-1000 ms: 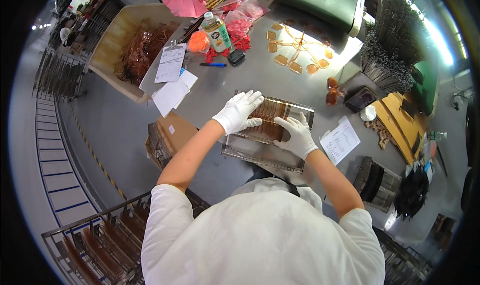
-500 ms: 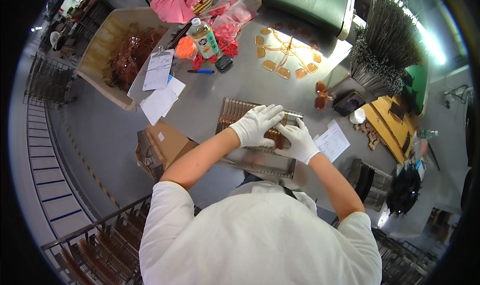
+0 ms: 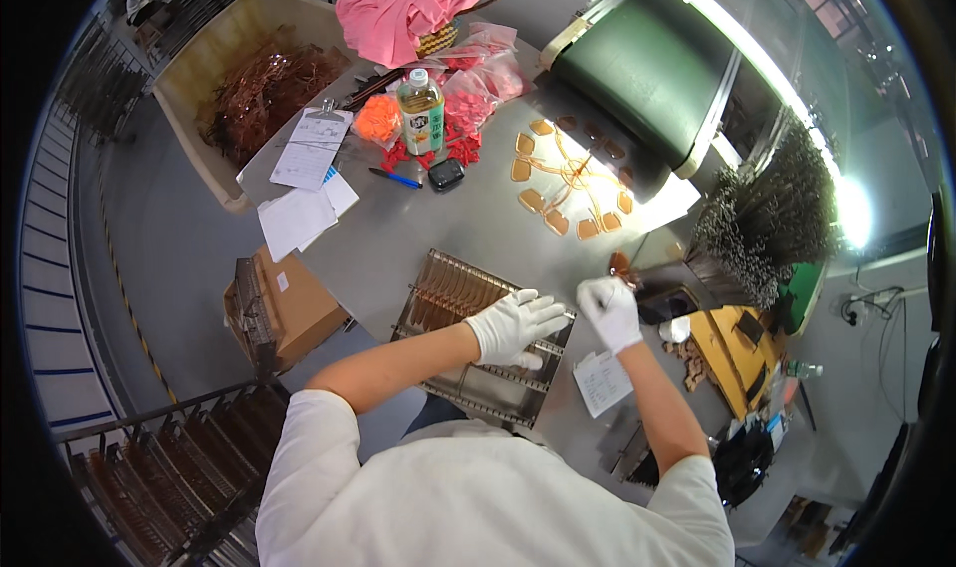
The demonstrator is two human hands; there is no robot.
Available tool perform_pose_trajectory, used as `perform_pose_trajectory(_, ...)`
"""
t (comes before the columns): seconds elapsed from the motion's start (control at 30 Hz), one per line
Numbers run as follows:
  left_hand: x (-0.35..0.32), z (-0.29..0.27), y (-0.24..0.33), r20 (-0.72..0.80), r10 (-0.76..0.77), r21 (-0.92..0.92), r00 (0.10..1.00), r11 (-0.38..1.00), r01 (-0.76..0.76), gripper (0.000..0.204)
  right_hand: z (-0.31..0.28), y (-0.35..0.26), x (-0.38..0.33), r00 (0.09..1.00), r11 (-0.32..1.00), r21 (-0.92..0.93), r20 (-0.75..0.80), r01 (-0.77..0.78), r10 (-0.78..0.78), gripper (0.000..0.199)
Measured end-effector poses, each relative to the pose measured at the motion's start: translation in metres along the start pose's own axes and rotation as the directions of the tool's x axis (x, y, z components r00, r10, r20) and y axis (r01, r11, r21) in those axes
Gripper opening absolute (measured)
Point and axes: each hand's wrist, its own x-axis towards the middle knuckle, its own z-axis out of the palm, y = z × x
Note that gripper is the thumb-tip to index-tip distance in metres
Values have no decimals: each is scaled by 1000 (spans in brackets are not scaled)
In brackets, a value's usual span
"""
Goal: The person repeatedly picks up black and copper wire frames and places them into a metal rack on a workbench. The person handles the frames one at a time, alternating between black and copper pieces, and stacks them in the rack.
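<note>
A metal rack (image 3: pixel 486 408) with a row of thin brown lens-like pieces (image 3: pixel 448 296) in its slots lies at the table's near edge. My left hand (image 3: pixel 510 328), in a white glove, rests over the rack's right part, its fingers stretched out. Off the rack's right side, my gloved right hand (image 3: pixel 609 312) is closed with curled fingers; whatever is in it, if anything, is hidden. Just beyond that hand lies a brown tinted lens piece (image 3: pixel 620 265), partly covered. Farther away, amber moulded lenses on branching stems (image 3: pixel 578 174) lie spread in a ring.
A drink bottle (image 3: pixel 421 114), a blue pen (image 3: pixel 395 178), a black case (image 3: pixel 446 175) and papers (image 3: pixel 297 219) lie at the left. A green-belted conveyor (image 3: pixel 647 64) stands behind. Bundled dark wires (image 3: pixel 767 219) rise at the right. A note sheet (image 3: pixel 603 382) lies beside the rack.
My right hand has left the rack, moved right toward the brown lens piece and closed its fingers. My left hand remains over the rack. The whole view has turned and shifted.
</note>
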Motion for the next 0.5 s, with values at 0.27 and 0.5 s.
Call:
perform_pose_trajectory(0.27, -23, -20, -14, 68, -79, 13, 995, 997, 78, 84, 123, 219, 187, 603, 374, 566, 292, -734, 742, 45)
perform_pose_trajectory(0.5, -89, -76, -39, 22, -326, 125, 945, 939, 321, 83, 145, 244, 207, 921, 873, -295, -99, -389, 377, 32)
